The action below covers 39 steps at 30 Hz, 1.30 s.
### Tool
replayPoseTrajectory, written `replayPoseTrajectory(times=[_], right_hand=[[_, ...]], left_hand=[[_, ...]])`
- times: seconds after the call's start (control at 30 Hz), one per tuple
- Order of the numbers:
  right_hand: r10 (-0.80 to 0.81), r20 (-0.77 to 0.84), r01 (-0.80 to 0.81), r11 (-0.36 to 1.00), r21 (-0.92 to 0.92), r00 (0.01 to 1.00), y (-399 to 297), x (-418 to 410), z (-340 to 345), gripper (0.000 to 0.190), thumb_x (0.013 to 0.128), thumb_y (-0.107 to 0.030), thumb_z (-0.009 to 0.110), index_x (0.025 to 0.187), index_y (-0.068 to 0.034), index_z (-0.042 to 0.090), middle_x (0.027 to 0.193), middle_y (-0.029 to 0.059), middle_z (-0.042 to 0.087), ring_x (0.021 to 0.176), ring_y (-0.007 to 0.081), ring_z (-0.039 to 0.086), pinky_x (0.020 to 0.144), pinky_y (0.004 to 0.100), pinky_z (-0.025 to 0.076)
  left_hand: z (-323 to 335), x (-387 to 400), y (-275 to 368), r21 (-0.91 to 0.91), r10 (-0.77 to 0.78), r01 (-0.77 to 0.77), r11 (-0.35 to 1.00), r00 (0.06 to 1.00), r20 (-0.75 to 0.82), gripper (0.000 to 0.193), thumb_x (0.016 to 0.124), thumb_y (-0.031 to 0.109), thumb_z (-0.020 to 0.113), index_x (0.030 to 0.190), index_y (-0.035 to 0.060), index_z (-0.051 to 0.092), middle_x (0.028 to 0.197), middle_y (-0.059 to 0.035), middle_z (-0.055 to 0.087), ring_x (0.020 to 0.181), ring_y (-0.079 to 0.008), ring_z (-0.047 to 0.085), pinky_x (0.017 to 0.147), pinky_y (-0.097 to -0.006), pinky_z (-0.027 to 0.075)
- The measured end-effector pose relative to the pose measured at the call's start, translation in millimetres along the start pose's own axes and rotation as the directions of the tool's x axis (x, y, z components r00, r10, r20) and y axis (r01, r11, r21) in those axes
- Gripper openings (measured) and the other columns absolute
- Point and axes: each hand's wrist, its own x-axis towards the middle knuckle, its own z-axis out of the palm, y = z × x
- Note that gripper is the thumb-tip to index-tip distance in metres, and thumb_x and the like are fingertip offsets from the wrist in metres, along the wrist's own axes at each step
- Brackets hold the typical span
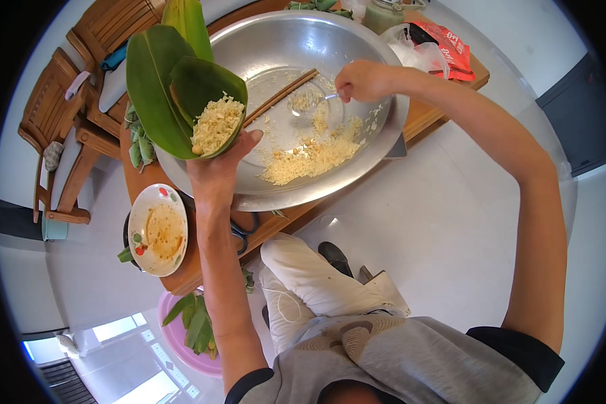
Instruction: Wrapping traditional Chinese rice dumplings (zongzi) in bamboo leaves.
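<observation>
My left hand (219, 156) holds broad green leaves (156, 88) folded into a cone, over the left part of a large metal basin (328, 194). Rice grains (219, 121) fill the cone's mouth, with a tan bean or nut at its lower edge. My right hand (361, 81) grips the handle of a clear spoon (305, 102), whose bowl is low over the basin's floor. Loose rice (313, 161) with several tan beans or nuts lies along the basin's near side. A pair of wooden chopsticks (283, 97) lies slanted in the basin, left of the spoon.
The basin stands on a wooden table (182, 275). A stained plate (159, 230) and blue-handled scissors (242, 232) are at its near left, wrapped leaf bundles (144, 144) behind. At the far right are a red bag (452, 53) and a jar (384, 17). A pink basin (177, 338) holds leaves below.
</observation>
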Motion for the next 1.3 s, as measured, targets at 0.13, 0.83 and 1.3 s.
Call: replayPoseTrajectory(times=[0.13, 0.83, 1.3], right_hand=[[-0.112, -0.093, 0.108, 0.993, -0.046, 0.989, 5.8, 10.4, 16.8, 0.012, 0.073, -0.007, 0.05, 0.077, -0.001, 0.06, 0.076, 0.0136, 0.061, 0.067, 0.0267, 0.059, 0.062, 0.0343, 0.048], [0.082, 0.165, 0.002, 0.891, -0.455, 0.983, -88.3, -56.7, -28.7, 0.012, 0.065, 0.0, 0.056, 0.077, 0.002, 0.06, 0.075, 0.0144, 0.06, 0.073, 0.0284, 0.061, 0.059, 0.0346, 0.051], [-0.112, -0.048, 0.081, 0.901, -0.427, 0.993, -51.4, -16.1, -15.2, 0.009, 0.068, 0.0, 0.051, 0.073, 0.004, 0.057, 0.072, 0.0181, 0.056, 0.071, 0.031, 0.058, 0.058, 0.0389, 0.048]], left_hand=[[7.1, -9.5, 8.8, 0.082, -0.03, 0.031, 0.996, 0.999, -0.02, 0.024, 0.063, 0.009, 0.074, 0.079, 0.0021, 0.058, 0.067, -0.0007, 0.056, 0.063, -0.009, 0.051, 0.061, -0.0233, 0.043], [8.1, -25.4, -1.0, 0.244, 0.127, -0.101, 0.965, 0.988, -0.092, 0.043, 0.067, 0.019, 0.074, 0.104, 0.0051, 0.057, 0.098, -0.0017, 0.062, 0.087, -0.0125, 0.058, 0.079, -0.0263, 0.045], [7.8, -13.2, 6.0, -0.007, -0.069, 0.069, 0.998, 0.991, -0.117, 0.024, 0.065, 0.013, 0.076, 0.081, 0.0022, 0.062, 0.07, -0.001, 0.06, 0.066, -0.0098, 0.055, 0.065, -0.0238, 0.045]])
